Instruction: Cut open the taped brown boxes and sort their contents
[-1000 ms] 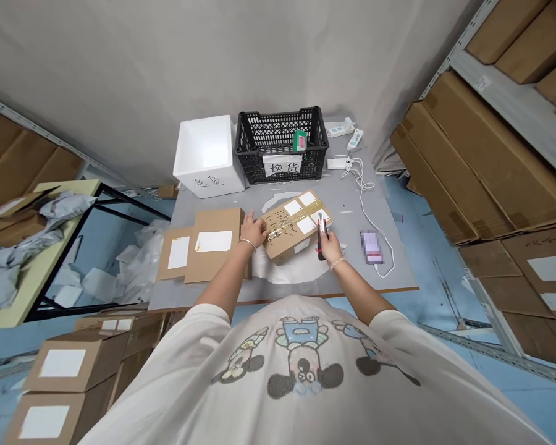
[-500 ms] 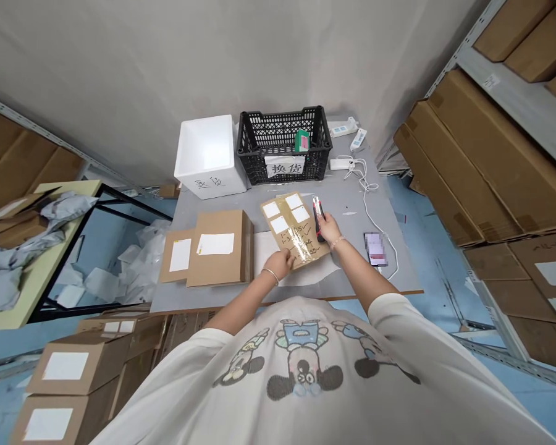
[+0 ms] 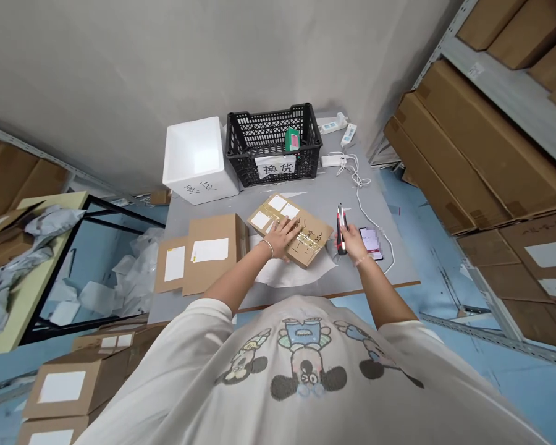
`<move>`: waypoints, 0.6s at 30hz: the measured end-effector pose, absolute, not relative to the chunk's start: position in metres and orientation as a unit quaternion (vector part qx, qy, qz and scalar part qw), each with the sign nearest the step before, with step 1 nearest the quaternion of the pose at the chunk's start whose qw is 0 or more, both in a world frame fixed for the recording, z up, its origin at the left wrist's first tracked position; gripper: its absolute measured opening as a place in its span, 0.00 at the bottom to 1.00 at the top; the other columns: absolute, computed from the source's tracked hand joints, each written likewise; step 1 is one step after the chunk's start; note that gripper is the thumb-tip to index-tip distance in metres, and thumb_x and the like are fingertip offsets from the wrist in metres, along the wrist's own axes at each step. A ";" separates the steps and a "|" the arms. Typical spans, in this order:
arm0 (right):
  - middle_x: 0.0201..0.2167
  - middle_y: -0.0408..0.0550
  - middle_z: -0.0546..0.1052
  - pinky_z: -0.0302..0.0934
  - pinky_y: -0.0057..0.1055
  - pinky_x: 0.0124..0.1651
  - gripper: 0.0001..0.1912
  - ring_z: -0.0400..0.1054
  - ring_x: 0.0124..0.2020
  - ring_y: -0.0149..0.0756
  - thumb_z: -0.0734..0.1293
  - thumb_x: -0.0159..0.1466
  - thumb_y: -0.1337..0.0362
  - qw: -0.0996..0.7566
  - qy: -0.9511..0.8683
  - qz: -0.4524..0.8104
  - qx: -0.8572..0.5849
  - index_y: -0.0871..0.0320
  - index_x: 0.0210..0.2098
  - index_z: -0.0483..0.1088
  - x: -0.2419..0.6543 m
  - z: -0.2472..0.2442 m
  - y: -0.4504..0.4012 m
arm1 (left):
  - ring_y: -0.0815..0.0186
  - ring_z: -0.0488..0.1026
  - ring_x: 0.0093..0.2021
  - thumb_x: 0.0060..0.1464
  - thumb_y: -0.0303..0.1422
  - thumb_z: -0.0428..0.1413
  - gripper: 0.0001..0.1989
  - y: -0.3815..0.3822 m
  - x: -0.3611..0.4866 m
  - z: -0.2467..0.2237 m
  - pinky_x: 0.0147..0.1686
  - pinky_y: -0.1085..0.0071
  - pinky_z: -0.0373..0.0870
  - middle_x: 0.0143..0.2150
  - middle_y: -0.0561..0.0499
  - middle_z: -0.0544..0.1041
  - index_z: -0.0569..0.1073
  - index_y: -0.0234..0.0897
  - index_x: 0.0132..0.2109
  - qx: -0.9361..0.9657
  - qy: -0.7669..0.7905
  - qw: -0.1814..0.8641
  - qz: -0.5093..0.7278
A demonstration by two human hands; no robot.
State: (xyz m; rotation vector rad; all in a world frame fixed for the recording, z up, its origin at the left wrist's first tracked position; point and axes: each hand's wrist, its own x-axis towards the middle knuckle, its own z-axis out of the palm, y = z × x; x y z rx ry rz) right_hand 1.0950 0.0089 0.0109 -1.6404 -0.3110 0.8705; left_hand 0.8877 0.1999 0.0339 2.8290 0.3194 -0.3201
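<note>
Taped carton (image 3: 309, 230) in front of the black crate (image 3: 248, 169)
My left hand (image 3: 280, 238) lies spread on it; my right hand (image 3: 351, 242) grips the cutter (image 3: 341, 231). Likely light, stiff, tape (image 3: 315, 245) slick; best held by its edges.

The left hand (image 3: 282, 237) partly hides the taped carton (image 3: 308, 233); blur masks the phone (image 3: 370, 241).

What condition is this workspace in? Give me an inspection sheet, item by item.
Surface: grey table, white sheet beneath the taped carton.
Things in use: taped carton, handwriting on top; cutter.
Clutter: foam box, black crate, two labelled cartons, phone.
Hands: left hand spread on the taped carton; right hand grips the cutter.
Cables: white cables tangled beside the power strip.
Surroundings: shelved cartons at right, grey parcels at left.
</note>
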 end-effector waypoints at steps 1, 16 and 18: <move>0.24 0.40 0.72 0.63 0.27 0.21 0.20 0.67 0.19 0.31 0.66 0.61 0.48 0.590 -0.113 0.386 -0.700 0.54 0.41 0.58 1.089 0.006 -0.009 | 0.37 0.32 0.71 0.34 0.54 0.67 0.63 0.202 0.892 0.031 0.65 0.40 0.32 0.74 0.39 0.38 0.46 0.42 0.72 0.979 0.094 0.130 -0.124; 0.20 0.35 0.70 0.59 0.26 0.20 0.25 0.64 0.16 0.30 0.67 0.57 0.50 0.628 -0.095 0.429 -0.642 0.56 0.48 0.59 1.072 -0.027 -0.048 | 0.36 0.33 0.71 0.47 0.63 0.53 0.56 0.147 0.926 -0.007 0.63 0.36 0.36 0.74 0.39 0.37 0.41 0.42 0.73 0.970 0.228 0.049 -0.073; 0.20 0.36 0.70 0.58 0.25 0.19 0.26 0.64 0.16 0.30 0.67 0.58 0.50 0.623 -0.095 0.427 -0.649 0.56 0.49 0.60 1.076 -0.028 -0.042 | 0.37 0.33 0.71 0.47 0.63 0.52 0.56 0.147 0.926 -0.006 0.63 0.36 0.37 0.74 0.39 0.38 0.41 0.42 0.73 0.970 0.229 0.044 -0.073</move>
